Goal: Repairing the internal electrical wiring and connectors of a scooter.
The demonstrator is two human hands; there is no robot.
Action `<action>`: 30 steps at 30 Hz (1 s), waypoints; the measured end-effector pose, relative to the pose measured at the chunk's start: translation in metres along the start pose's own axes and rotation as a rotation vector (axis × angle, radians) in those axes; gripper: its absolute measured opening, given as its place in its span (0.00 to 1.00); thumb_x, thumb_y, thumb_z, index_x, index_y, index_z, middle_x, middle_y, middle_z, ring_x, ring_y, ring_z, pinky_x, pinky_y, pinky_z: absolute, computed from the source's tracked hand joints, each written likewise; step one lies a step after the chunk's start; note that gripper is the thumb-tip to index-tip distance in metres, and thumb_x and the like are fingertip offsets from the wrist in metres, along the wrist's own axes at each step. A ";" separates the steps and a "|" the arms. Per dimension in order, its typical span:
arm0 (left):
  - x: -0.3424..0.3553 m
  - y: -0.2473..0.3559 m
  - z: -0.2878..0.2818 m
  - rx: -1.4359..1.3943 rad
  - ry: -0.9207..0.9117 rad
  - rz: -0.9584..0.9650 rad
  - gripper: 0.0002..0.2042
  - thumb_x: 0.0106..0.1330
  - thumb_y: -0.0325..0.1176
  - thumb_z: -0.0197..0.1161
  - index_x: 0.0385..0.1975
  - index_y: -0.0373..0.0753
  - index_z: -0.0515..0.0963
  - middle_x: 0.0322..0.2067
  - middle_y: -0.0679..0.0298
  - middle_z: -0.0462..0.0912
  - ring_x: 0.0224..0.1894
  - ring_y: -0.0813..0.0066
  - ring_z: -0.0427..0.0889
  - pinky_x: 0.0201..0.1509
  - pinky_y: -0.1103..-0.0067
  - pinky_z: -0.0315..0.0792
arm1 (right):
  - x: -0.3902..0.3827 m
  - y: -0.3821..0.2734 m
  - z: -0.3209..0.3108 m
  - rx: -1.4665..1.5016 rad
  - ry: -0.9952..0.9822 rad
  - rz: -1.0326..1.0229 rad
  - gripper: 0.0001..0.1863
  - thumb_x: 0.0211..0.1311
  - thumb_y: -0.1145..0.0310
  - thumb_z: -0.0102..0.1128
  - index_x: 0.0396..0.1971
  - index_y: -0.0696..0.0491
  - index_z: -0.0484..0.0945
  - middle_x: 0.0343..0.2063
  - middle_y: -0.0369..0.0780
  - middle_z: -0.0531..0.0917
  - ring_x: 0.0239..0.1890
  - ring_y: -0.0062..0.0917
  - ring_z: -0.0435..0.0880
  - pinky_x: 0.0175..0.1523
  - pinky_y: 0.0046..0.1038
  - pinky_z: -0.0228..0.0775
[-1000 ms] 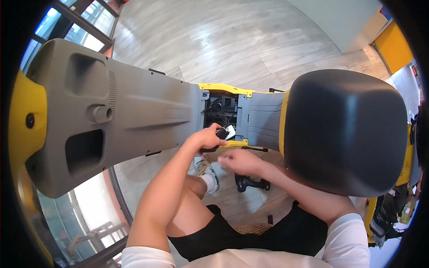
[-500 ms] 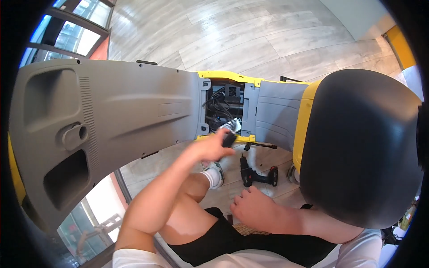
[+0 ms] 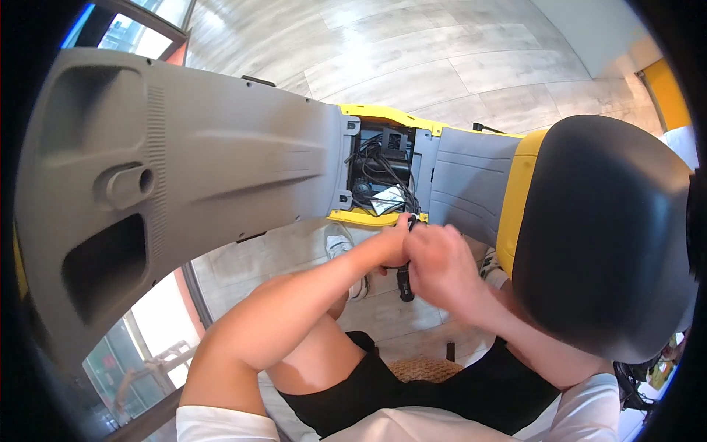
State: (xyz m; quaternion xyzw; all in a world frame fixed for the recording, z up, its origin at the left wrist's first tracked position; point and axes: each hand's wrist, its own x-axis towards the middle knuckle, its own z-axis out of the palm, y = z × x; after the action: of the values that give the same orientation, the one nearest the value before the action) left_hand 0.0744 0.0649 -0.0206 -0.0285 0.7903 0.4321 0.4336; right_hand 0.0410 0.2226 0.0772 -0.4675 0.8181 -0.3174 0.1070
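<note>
My left hand (image 3: 393, 248) is closed at the near edge of an open compartment in a grey-and-yellow machine. A bundle of black cables (image 3: 403, 193) runs from the compartment to its fingers, which appear to grip it. Right against it, my right hand (image 3: 447, 265) is curled and slightly blurred; what its fingers hold is hidden. Below the hands shows the end of a black tool-like object (image 3: 405, 286); I cannot tell whether it is held or on the floor. A white label or card (image 3: 388, 200) lies among the cables.
The machine's long grey panel (image 3: 236, 158) stretches left, with recesses at its far end. To the right stands a black padded seat (image 3: 607, 236) with a yellow edge. Yellow trim (image 3: 375, 219) borders the compartment. My legs and shoes are close below, over a wood-look floor (image 3: 383, 55).
My right hand has risen from near my lap to join the left. My left hand has shifted right along the compartment's edge. The drill on the floor is now mostly or wholly covered.
</note>
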 end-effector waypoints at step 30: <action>0.015 -0.057 -0.140 0.554 0.914 0.086 0.22 0.58 0.27 0.68 0.54 0.38 0.76 0.56 0.56 0.75 0.57 0.53 0.73 0.61 0.64 0.72 | 0.082 0.119 0.074 0.160 0.267 0.631 0.27 0.49 0.80 0.65 0.53 0.58 0.74 0.47 0.47 0.77 0.54 0.47 0.77 0.58 0.40 0.71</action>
State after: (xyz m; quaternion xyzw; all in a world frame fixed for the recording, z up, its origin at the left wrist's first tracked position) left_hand -0.0034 -0.0644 -0.0339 -0.0657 0.9834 0.1684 0.0186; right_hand -0.0512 0.1661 -0.0434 -0.1362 0.9016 -0.3900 0.1279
